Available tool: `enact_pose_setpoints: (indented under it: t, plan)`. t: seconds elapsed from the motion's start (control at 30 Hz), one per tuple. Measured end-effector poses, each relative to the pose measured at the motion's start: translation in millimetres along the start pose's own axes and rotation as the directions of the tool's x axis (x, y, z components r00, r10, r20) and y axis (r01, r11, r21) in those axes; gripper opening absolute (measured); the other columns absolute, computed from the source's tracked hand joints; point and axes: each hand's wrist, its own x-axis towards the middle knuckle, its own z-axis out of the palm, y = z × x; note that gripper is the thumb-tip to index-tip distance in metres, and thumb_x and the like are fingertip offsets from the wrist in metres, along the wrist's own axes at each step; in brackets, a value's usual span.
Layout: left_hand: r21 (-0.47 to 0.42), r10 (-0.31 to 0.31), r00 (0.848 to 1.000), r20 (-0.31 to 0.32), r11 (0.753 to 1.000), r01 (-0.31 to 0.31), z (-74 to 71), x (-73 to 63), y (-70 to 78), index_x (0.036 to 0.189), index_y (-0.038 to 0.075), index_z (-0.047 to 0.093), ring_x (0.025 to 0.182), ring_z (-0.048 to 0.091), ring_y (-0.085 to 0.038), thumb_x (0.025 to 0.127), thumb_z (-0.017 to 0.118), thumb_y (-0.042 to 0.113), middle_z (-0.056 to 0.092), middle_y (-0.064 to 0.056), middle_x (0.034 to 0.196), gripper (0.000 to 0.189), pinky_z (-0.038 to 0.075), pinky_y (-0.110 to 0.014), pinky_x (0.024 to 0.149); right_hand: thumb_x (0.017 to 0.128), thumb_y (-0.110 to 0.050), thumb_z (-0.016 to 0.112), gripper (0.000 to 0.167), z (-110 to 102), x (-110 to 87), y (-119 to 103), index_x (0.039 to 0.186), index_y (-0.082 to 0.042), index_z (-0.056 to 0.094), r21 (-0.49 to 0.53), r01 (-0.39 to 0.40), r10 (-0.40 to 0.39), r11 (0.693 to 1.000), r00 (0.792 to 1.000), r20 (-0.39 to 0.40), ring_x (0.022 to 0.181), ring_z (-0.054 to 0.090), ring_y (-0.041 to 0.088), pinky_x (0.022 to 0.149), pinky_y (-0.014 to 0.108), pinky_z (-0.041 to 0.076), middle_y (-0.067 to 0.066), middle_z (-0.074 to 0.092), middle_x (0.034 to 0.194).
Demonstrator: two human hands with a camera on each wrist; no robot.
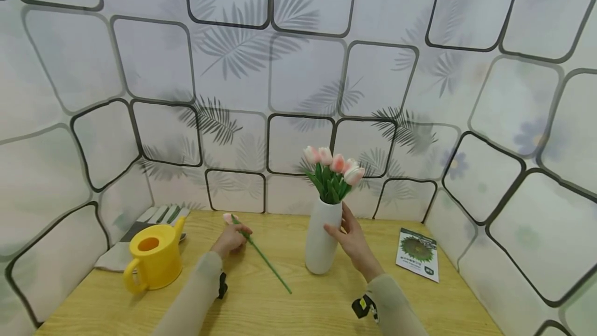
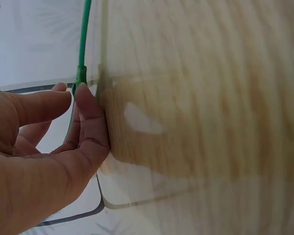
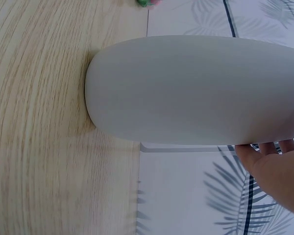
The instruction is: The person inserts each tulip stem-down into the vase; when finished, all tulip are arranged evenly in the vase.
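Observation:
A single pink-tipped artificial tulip point(image 1: 267, 262) slants over the table, its bloom at the far end. My left hand point(image 1: 231, 239) pinches it near the bloom; in the left wrist view, the fingertips meet the green stem point(image 2: 83, 36) at a sleeve-like joint. A tall white vase point(image 1: 321, 242) stands upright to the right, filled with several pink and white tulips point(image 1: 335, 167). My right hand point(image 1: 353, 242) holds the vase's upper right side, thumb in front and fingers behind. The right wrist view shows the vase body point(image 3: 186, 90), its base on the wood; the thumb is hidden there.
A yellow watering can point(image 1: 158, 261) stands at the left, before grey and white folded gloves or cloth point(image 1: 118, 256). A seed packet with a sunflower picture point(image 1: 418, 254) lies at the right. Patterned fabric walls point(image 1: 238, 191) border the wooden table point(image 1: 270, 315).

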Motion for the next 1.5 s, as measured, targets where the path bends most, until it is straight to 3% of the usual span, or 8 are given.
enact_pose_setpoints:
  t: [0.23,0.47,0.6,0.77,0.97,1.2,1.3,1.5]
  plan:
    - [0.03,-0.009,0.998,0.069,1.0,0.007,-0.3,4.1,-2.7,0.13,-0.007,0.055,0.059,0.043,-0.011,0.088,0.04,-0.013,0.056,-0.013,0.088,0.045,0.04,-0.023,0.055,0.094,-0.027,0.068,0.086,0.2,0.7,-1.2,0.159,-0.023,0.012,0.002,0.002,-0.002,1.0,1.0,-0.008,0.145,0.029,0.04,0.114,0.062,0.03,0.011,0.022,0.162]
    - [0.066,-0.009,0.994,0.107,0.998,0.002,-2.4,9.9,-6.7,0.13,-0.007,0.055,0.056,0.044,-0.01,0.086,0.041,-0.013,0.056,-0.014,0.093,0.046,0.041,-0.021,0.053,0.095,-0.025,0.066,0.086,0.3,1.5,1.1,0.159,-0.021,0.009,0.007,-0.01,0.01,1.0,1.0,-0.005,0.145,0.028,0.041,0.114,0.062,0.029,0.012,0.019,0.163]
    - [0.107,0.007,0.995,0.098,0.994,-0.018,-2.0,9.6,-7.1,0.124,-0.01,0.057,0.058,0.045,-0.011,0.084,0.039,-0.013,0.054,-0.011,0.086,0.044,0.042,-0.021,0.054,0.095,-0.024,0.067,0.085,0.5,1.2,2.1,0.159,-0.022,0.01,0.013,0.0,0.0,1.0,1.0,-0.002,0.145,0.029,0.04,0.113,0.062,0.03,0.012,0.02,0.163]
    - [0.133,0.023,0.997,0.068,0.991,-0.032,-1.2,8.0,-6.6,0.122,-0.012,0.059,0.062,0.048,-0.012,0.084,0.037,-0.011,0.057,-0.012,0.088,0.044,0.044,-0.023,0.056,0.094,-0.023,0.067,0.085,0.5,0.7,3.1,0.159,-0.022,0.013,0.013,0.012,-0.012,1.0,1.0,-0.01,0.144,0.031,0.04,0.113,0.062,0.031,0.012,0.023,0.162]
    - [0.12,0.104,0.994,0.029,0.987,-0.106,0.7,3.4,-7.4,0.121,-0.016,0.059,0.062,0.055,-0.016,0.085,0.043,-0.01,0.065,-0.023,0.106,0.04,0.046,-0.025,0.055,0.093,-0.025,0.069,0.086,1.8,0.9,5.6,0.159,-0.021,0.014,0.011,0.001,-0.001,1.0,1.0,-0.012,0.144,0.032,0.039,0.114,0.061,0.03,0.012,0.027,0.16]
    - [0.041,0.134,0.991,-0.006,0.99,-0.133,3.7,3.2,-2.8,0.128,-0.011,0.057,0.097,0.064,-0.029,0.097,0.052,0.001,0.06,-0.026,0.126,0.033,0.056,-0.032,0.073,0.094,-0.024,0.068,0.086,1.5,0.7,3.4,0.159,-0.023,0.012,0.008,0.022,-0.022,1.0,1.0,-0.006,0.145,0.03,0.039,0.114,0.062,0.029,0.012,0.024,0.161]
    - [-0.028,0.139,0.99,-0.014,0.99,-0.139,5.2,3.3,0.1,0.13,-0.01,0.055,0.1,0.064,-0.031,0.098,0.055,0.004,0.06,-0.025,0.123,0.035,0.059,-0.038,0.079,0.095,-0.024,0.067,0.085,0.8,0.8,1.6,0.159,-0.024,0.011,0.012,0.028,-0.028,1.0,1.0,0.0,0.145,0.03,0.039,0.114,0.062,0.03,0.011,0.022,0.162]
    - [-0.094,0.178,0.975,-0.131,0.977,-0.191,10.4,-0.5,5.6,0.125,-0.008,0.06,0.095,0.065,-0.025,0.092,0.066,0.005,0.065,-0.019,0.108,0.036,0.059,-0.04,0.082,0.094,-0.023,0.067,0.087,-0.2,-0.5,1.7,0.159,-0.022,0.009,0.006,0.022,-0.022,1.0,1.0,0.001,0.145,0.029,0.04,0.113,0.061,0.03,0.012,0.02,0.162]
